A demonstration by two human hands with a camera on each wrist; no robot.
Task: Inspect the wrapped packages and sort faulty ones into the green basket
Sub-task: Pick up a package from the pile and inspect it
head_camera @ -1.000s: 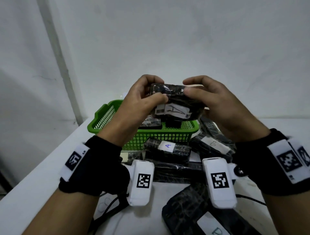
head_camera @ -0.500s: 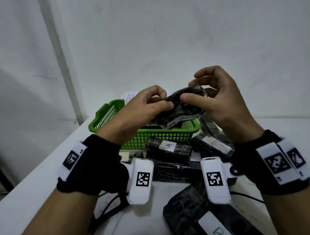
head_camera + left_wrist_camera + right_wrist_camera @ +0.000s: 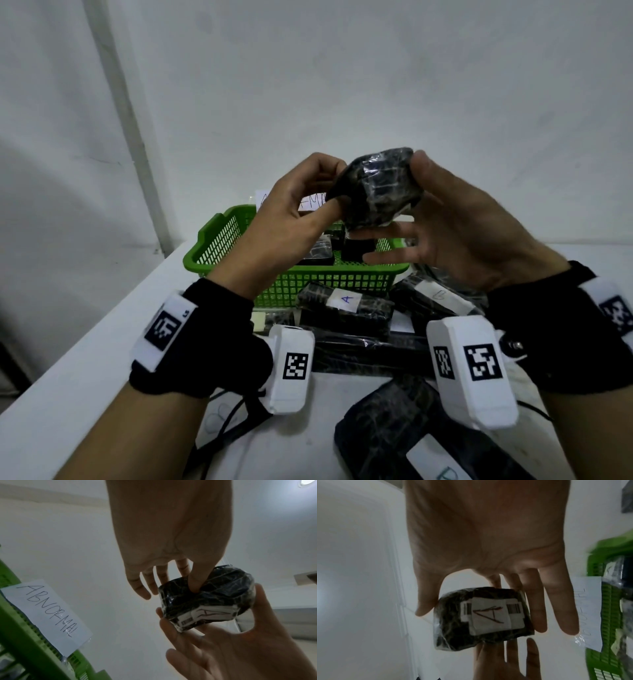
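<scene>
A black film-wrapped package [image 3: 376, 186] is held up in the air above the green basket [image 3: 219, 240]. My left hand [image 3: 337, 186] pinches its left end, thumb pressed into the wrap [image 3: 195, 586]. My right hand [image 3: 404, 209] holds its right end, thumb on top and fingers spread beneath. The package's white label with a handwritten "A" and barcodes [image 3: 491, 616] faces down toward the wrist cameras and is hidden in the head view. A paper sign reading "ABNORMAL" [image 3: 46, 614] is taped to the basket's far rim.
The basket holds a few black packages [image 3: 318, 253]. More wrapped packages lie on the white table in front of it: one labelled "A" [image 3: 344, 301], one to the right [image 3: 435, 298], one near me [image 3: 411, 435]. A black cable [image 3: 233, 421] trails by my left wrist. A wall stands close behind.
The package has been turned over between both hands: its label, which faced me a second ago, now faces down. My right fingers have uncurled and spread beneath it.
</scene>
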